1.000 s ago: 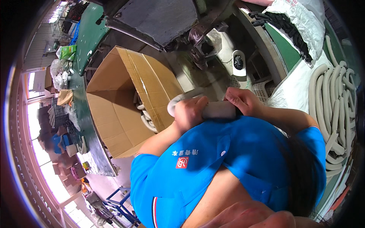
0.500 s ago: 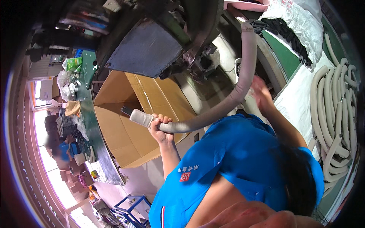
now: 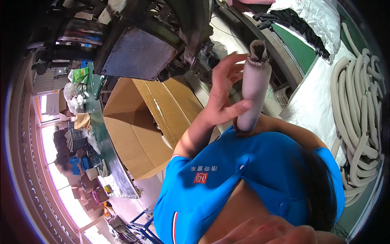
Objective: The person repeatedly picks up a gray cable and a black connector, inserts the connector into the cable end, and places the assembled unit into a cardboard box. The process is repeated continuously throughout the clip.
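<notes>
A grey fabric-covered tube (image 3: 256, 85) stands upright before my chest, its frayed, open end towards me. My left hand (image 3: 222, 91) is at its left side, fingers curved and apart. The thumb lies across the tube's front, and a fingertip reaches close to the gathered rim. My right hand (image 3: 263, 124) is wrapped around the lower part of the tube, mostly hidden behind it. How far the tube extends below cannot be seen.
An open cardboard box (image 3: 138, 142) stands left of me, below a dark machine with a metal plate (image 3: 136, 53). Several curved grey tubes (image 3: 353, 105) are piled on the right-hand bench, near black parts (image 3: 300, 28) and white sacking (image 3: 313, 93). A green table (image 3: 106, 136) runs along the left.
The tube has swung from lying across me, its black-tipped end in my left hand, to pointing its open end at me. My left hand has moved up and right; my right hand now holds it low.
</notes>
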Demonstrator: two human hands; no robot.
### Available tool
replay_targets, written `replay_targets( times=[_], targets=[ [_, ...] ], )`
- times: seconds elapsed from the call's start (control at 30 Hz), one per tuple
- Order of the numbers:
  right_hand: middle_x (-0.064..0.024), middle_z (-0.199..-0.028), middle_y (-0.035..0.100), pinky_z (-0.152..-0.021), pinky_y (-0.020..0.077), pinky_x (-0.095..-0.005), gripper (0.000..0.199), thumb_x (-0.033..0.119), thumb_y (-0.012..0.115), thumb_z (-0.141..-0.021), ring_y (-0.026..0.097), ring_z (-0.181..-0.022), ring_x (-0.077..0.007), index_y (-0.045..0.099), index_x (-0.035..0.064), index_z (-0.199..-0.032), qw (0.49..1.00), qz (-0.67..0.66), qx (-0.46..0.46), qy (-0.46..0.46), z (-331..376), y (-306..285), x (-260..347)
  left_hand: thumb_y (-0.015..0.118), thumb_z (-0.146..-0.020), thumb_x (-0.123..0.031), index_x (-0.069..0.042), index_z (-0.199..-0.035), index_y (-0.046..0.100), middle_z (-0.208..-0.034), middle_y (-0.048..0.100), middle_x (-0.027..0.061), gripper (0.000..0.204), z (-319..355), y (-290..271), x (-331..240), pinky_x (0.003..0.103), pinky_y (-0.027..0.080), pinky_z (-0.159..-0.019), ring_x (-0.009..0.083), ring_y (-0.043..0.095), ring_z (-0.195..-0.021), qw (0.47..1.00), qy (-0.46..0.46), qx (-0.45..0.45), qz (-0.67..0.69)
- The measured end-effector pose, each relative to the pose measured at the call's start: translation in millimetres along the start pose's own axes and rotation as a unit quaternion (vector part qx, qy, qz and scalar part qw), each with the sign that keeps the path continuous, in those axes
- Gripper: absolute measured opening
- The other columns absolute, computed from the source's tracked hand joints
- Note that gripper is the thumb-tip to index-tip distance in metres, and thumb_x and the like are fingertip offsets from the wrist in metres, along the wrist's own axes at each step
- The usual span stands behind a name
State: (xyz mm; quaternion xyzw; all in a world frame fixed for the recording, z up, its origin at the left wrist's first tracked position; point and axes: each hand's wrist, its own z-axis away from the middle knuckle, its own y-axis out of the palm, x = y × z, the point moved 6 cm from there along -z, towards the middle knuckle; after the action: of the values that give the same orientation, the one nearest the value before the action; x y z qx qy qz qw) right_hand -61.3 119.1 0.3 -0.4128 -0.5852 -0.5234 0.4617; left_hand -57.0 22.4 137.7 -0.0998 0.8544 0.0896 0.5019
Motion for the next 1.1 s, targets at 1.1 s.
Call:
replay_targets(
  times=[1.1],
  targets=[
    [-0.0177, -0.111, 0.047, -0.085, 0.0428, -0.0375, 0.057, 0.028, 0.082, -0.065, 0.049, -0.102, -0.0293, 0.059, -0.0005, -0.108, 0.802, 0.419, -0.313, -0.291, 13, -30, 162, 0.072, -0.06, 0.001, -0.016, -0.134, 0.02, -0.119, 0.043, 0.007, 0.092, 35, 8, 18, 0.032, 0.044, -0.084, 0.0175, 0.048, -0.104, 0.982, -0.16, -0.016, 0.1]
  ],
)
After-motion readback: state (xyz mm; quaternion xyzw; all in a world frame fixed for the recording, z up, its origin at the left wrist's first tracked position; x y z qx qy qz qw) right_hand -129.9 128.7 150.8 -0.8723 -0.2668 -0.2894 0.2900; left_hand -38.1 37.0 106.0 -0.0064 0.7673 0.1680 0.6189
